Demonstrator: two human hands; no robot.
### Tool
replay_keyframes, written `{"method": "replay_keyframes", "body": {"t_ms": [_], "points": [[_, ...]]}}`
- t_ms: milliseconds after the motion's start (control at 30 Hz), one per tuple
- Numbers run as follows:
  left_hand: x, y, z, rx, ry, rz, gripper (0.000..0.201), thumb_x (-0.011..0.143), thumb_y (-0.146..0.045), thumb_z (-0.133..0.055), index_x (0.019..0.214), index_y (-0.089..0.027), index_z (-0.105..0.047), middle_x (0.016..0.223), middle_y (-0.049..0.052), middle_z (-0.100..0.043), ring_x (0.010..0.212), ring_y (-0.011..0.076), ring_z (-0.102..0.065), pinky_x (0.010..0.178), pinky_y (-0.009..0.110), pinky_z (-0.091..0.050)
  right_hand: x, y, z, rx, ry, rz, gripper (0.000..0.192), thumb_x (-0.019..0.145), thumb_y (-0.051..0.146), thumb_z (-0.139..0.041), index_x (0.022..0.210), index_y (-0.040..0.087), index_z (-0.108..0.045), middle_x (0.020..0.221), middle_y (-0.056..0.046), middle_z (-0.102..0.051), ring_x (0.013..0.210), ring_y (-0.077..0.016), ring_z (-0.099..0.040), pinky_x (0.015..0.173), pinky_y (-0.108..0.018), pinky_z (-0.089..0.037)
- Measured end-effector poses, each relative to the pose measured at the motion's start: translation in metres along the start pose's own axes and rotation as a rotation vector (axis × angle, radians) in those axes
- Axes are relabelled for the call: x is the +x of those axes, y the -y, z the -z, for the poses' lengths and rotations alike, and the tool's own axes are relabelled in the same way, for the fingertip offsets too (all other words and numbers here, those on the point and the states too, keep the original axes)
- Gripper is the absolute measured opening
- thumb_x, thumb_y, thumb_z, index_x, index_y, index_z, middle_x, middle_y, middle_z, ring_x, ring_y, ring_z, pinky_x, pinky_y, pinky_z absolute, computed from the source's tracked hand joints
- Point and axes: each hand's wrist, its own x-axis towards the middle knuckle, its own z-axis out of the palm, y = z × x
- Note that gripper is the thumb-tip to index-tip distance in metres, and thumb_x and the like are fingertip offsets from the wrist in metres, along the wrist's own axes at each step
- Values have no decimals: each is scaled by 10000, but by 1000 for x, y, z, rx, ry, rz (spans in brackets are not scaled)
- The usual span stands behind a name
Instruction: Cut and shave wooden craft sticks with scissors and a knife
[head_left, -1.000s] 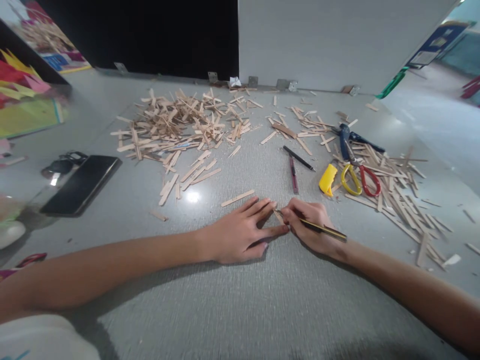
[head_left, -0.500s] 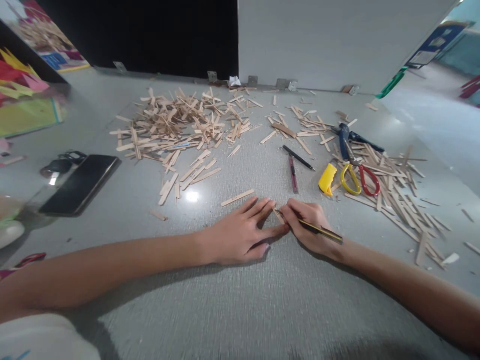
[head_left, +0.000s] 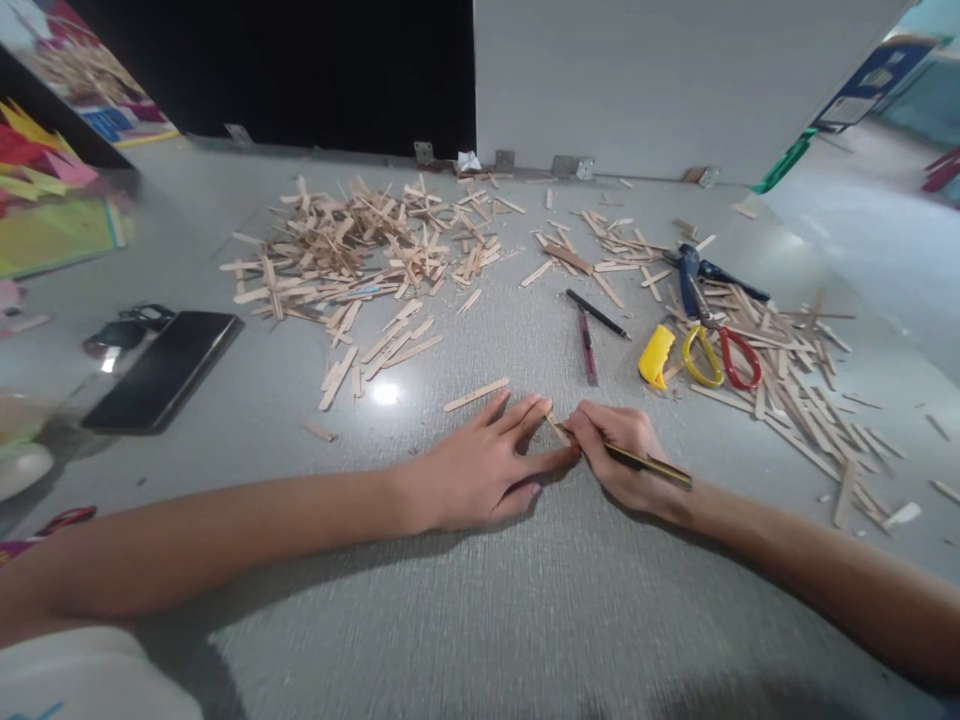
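Note:
My left hand [head_left: 487,465] lies on the grey table with its fingers stretched out and spread. Its fingertips rest against the two ends of a small wooden craft stick [head_left: 556,428], which is flat on the table. In a writing grip, my right hand [head_left: 626,450] is closed round a dark pencil with a yellowish stripe [head_left: 652,467]. The pencil slants down to the left, its tip at the stick and partly hidden by my fingers. Just beyond my left fingers lies a loose craft stick [head_left: 476,394] with small dark marks.
A large pile of craft sticks [head_left: 360,235] lies at the back left, more at right. Pliers [head_left: 694,285], scissors with red and yellow handles [head_left: 742,360], a yellow-handled tool [head_left: 657,357], a black pen [head_left: 598,313] and a reddish pen [head_left: 587,348] lie beyond my right hand; a phone [head_left: 161,370] at left.
My right hand and the pencil have shifted very slightly to the right, so a little more of the stick shows. My left hand stays in place.

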Motion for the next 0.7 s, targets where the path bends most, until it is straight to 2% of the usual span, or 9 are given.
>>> {"method": "replay_keyframes", "body": {"t_ms": [133, 300, 500, 700], "points": [[0, 1, -1, -26, 3, 2, 570, 1109, -351, -494, 1669, -288, -412, 1692, 215, -431, 1584, 433, -395, 1254, 687, -327, -3, 0, 1, 11, 0, -20, 409, 1098, 258, -454, 690, 242, -445, 568, 42, -501, 476, -104, -454, 504, -258, -333], [0, 3, 0, -41, -17, 17, 586, 1105, -376, -512, 1672, -262, -421, 1690, 224, -439, 1584, 449, -389, 1260, 684, -312, -4, 2, 2, 102, -91, -122, 433, 1119, 302, -449, 697, 234, -520, 545, 39, -538, 466, -112, -492, 505, -262, -364], [-1, 4, -1, 19, 0, -15, 591, 1108, -392, -497, 1666, -217, -417, 1664, 260, -456, 1578, 476, -392, 1258, 688, -321, 4, -1, 3, 105, -56, -153, 379, 1072, 363, -550, 719, 226, -566, 571, 47, -535, 498, -109, -480, 504, -254, -354], [0, 5, 0, 20, -9, -30, 590, 1100, -386, -502, 1667, -249, -410, 1673, 220, -464, 1587, 444, -386, 1272, 667, -313, 9, 0, 3, 153, -23, -146, 349, 1051, 368, -566, 735, 221, -581, 600, 45, -559, 519, -103, -480, 505, -246, -341]]}}
